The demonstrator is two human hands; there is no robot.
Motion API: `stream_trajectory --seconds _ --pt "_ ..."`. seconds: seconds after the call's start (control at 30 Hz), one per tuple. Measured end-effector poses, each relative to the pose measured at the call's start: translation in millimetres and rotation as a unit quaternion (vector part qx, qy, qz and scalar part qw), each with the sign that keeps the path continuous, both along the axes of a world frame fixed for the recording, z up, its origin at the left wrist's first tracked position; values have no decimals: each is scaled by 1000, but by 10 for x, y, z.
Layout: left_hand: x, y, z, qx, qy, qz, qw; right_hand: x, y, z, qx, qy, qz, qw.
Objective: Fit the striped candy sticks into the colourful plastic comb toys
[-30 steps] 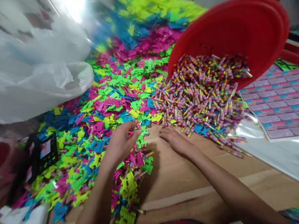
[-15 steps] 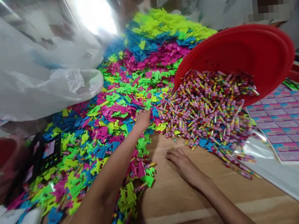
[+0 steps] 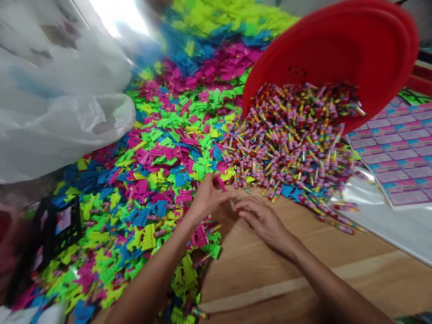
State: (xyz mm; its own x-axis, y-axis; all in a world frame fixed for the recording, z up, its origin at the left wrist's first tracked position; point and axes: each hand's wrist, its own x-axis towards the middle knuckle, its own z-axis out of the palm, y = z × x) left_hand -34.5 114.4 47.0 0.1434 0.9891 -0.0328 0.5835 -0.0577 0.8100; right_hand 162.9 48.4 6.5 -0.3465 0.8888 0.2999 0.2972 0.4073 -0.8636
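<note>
Magenta plastic piece (image 3: 221, 183), slim and seen nearly edge-on, is pinched in the fingertips of the left hand (image 3: 208, 197), above the bench (image 3: 270, 268). The right hand (image 3: 263, 220) curls close beside it; whether it grips anything cannot be told. Neon plastic pieces (image 3: 164, 157) in green, blue, yellow and magenta heap to the left, while small wrapped tubes (image 3: 284, 138) spill from a tipped red basin (image 3: 376, 52) at right.

Small-goods workshop, indicated by wooden worktable (image 3: 255, 264), neon plastic pieces (image 3: 155, 154) heaped in bulk, small wrapped tubes (image 3: 293, 140) massed in tipped red basin (image 3: 373, 62), printed label sheet (image 3: 407, 150), white plastic bag (image 3: 39, 134).
</note>
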Motion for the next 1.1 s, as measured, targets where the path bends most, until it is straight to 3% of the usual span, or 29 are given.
stream_trajectory --seconds 0.07,0.17,0.33,0.67,0.83,1.1 --pt "86 -152 -34 -48 -113 32 992 -48 -15 88 -47 79 -24 995" --pt "218 -349 -117 -59 -232 65 969 -118 -35 142 -93 150 -46 983" --pt "350 -581 -201 -112 -415 65 900 -152 -64 67 -159 196 -59 966" --pt "279 -761 -38 -157 -456 92 871 -53 -110 88 -137 157 -95 974" --pt "274 -804 1 -180 -484 105 850 -89 -142 131 -173 198 -77 962" --pt "253 -835 1 -197 -507 95 834 -25 -177 194 -169 148 -24 974"
